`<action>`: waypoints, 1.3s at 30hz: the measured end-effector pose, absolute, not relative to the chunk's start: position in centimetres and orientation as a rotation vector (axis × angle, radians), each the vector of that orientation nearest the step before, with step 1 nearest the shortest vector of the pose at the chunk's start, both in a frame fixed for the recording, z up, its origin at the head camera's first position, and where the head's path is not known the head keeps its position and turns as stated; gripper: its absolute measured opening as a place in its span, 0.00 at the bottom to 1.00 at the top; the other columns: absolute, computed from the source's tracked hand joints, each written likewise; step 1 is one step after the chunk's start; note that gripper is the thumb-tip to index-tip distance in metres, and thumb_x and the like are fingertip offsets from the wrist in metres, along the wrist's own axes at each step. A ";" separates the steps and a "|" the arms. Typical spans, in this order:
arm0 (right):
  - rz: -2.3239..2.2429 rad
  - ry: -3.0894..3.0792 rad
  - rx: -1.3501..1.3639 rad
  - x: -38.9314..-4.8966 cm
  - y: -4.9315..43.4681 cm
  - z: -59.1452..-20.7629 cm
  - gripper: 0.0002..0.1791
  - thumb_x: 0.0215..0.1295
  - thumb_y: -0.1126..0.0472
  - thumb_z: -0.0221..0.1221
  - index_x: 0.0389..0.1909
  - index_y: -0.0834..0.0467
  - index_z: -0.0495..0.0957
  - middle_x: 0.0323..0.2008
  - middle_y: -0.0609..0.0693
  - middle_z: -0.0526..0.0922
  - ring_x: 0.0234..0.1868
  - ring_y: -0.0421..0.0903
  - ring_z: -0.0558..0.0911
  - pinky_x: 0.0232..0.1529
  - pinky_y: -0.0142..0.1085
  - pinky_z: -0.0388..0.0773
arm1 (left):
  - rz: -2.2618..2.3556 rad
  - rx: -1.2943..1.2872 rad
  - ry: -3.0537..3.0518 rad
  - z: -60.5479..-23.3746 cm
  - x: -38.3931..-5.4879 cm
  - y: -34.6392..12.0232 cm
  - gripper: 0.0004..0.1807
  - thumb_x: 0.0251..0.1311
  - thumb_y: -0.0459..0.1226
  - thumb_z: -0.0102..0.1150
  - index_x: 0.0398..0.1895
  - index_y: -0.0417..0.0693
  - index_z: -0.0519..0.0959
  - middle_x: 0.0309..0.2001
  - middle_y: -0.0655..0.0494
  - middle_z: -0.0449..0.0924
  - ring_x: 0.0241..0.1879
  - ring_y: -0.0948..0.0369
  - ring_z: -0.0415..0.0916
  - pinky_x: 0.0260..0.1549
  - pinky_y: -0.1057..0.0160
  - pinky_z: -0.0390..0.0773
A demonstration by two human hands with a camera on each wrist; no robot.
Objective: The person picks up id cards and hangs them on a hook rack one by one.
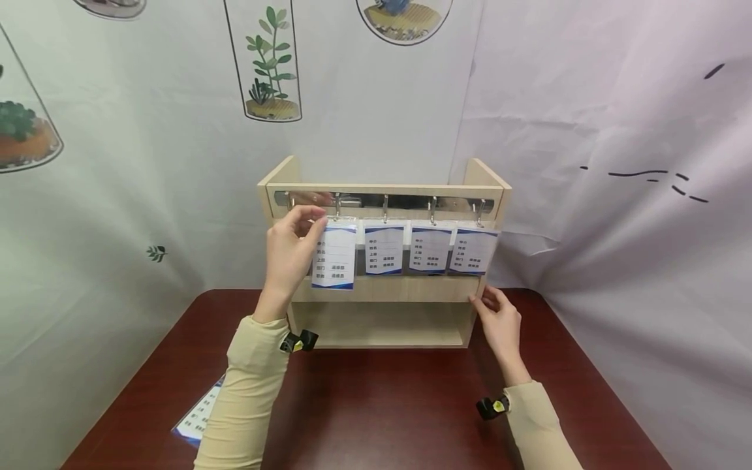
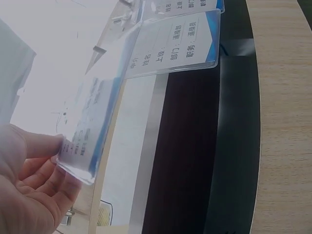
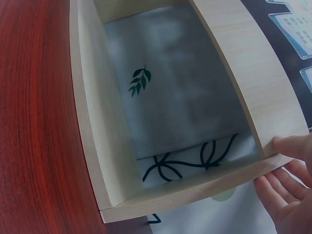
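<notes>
My left hand (image 1: 286,254) pinches the edge of a clear-sleeved name badge (image 1: 335,258), white with blue borders and printed text. In the left wrist view, thumb and fingers hold one end of this badge (image 2: 92,122). Its top overlaps a metal hook (image 1: 337,203) on the wooden rack (image 1: 388,289). Three similar badges hang from hooks to the right, the nearest being a badge (image 1: 384,249) beside the held one. Low on the rack's right side, my right hand (image 1: 501,321) grips the side panel between thumb and fingers, as the right wrist view shows.
Another badge (image 1: 200,414) lies on the dark red table (image 1: 388,405) at the left, partly hidden by my left sleeve. The leftmost hook (image 1: 289,199) is just above my left hand. Behind the rack hangs a white printed cloth (image 1: 382,130).
</notes>
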State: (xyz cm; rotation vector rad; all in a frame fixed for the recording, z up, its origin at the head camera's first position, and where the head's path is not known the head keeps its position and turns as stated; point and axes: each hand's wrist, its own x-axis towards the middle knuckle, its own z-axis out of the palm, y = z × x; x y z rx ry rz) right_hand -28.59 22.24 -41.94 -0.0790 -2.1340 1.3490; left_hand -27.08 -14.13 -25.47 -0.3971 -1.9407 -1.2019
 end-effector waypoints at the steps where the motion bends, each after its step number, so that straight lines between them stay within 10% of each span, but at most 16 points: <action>1: 1.352 -2.135 -0.077 -28.6 22.3 -42.0 0.26 0.65 0.53 0.68 0.58 0.64 0.79 0.49 0.62 0.86 0.51 0.57 0.85 0.36 0.12 0.70 | -1.198 -0.396 -1.940 -25.5 -27.1 -14.1 0.08 0.66 0.32 0.64 0.45 0.37 0.83 0.37 0.44 0.87 0.31 0.57 0.81 0.29 0.73 0.75; 39: 1.377 -2.127 -0.083 -28.5 22.3 -42.1 0.26 0.65 0.52 0.68 0.59 0.62 0.80 0.50 0.61 0.85 0.51 0.55 0.85 0.35 0.12 0.71 | -1.103 -0.440 -1.921 -26.5 -28.2 -14.2 0.10 0.67 0.30 0.63 0.49 0.38 0.81 0.44 0.43 0.85 0.40 0.50 0.82 0.40 0.52 0.83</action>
